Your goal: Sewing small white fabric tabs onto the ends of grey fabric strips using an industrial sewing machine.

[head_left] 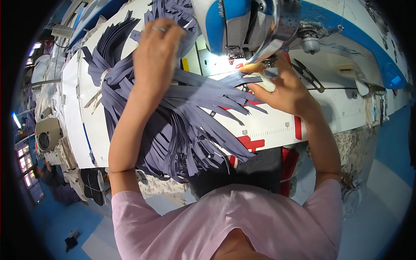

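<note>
Right now, the slim grey-blue fabric strip [252,79] has its end just below the white-and-blue sewing machine head [215,26], a little short of the lit needle area [232,60]. Your right hand [281,84] is beside it, below and to the right of the machine head; the strip lies between your thumb and forefinger, but you cannot tell from here whether the pinch is firm.

Your left hand [158,52], slightly blurred, is left of the machine head, over the grey-blue strips, its fingers curled; what it grips, if anything, is hidden. Beneath that forearm, the big bundle of matching strips [173,130], gathered by a pale tie [104,78], fans out below and left of the machine head over the white tabletop [277,118]. Another grey-blue heap [171,8] sits directly left of it. Dark metal thread snips [308,76] lie to its right, out of your fingers' reach.

You seem to be picking out and lining up one strip for stitching. The next move likely calls for squaring its end to the needle and keeping loose tails out of the way.
</note>
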A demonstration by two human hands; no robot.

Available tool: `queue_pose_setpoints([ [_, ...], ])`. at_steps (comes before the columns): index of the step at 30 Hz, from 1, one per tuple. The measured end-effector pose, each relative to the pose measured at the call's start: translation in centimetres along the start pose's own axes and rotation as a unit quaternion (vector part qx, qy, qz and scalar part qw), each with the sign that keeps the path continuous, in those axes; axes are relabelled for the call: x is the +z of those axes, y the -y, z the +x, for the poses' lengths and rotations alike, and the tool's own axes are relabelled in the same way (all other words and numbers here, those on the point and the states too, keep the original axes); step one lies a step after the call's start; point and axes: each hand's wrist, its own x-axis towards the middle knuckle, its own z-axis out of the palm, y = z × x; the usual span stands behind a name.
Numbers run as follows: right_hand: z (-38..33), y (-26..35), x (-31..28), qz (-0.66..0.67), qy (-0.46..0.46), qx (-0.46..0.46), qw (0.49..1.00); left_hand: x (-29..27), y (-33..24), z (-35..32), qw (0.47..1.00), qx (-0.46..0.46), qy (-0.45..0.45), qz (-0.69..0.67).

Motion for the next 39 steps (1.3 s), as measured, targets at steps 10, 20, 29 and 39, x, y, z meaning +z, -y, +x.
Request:
queue_pose_setpoints([
  [10,0.1,-0.8,1.5,-0.216,-0.041,-0.106,0.97,-2.8,-3.1,0.0,0.994,0.085,-0.019,0.073],
  [20,0.5,0.0,2.7,-0.015,-0.061,-0.002,0.998,0.3,-7.3,-1.9,0.923,-0.054,0.08,-0.373],
  [29,0.7,1.1,4.2,-0.121,-0.105,-0.01,0.987,0.2,-6.1,-2.5,0.891,-0.158,0.184,-0.383],
  [39,0.5,0.1,4.1,-0.156,-0.11,-0.029,0.981,-0.2,-5.3,-2.3,0.958,0.021,0.174,-0.226],
])
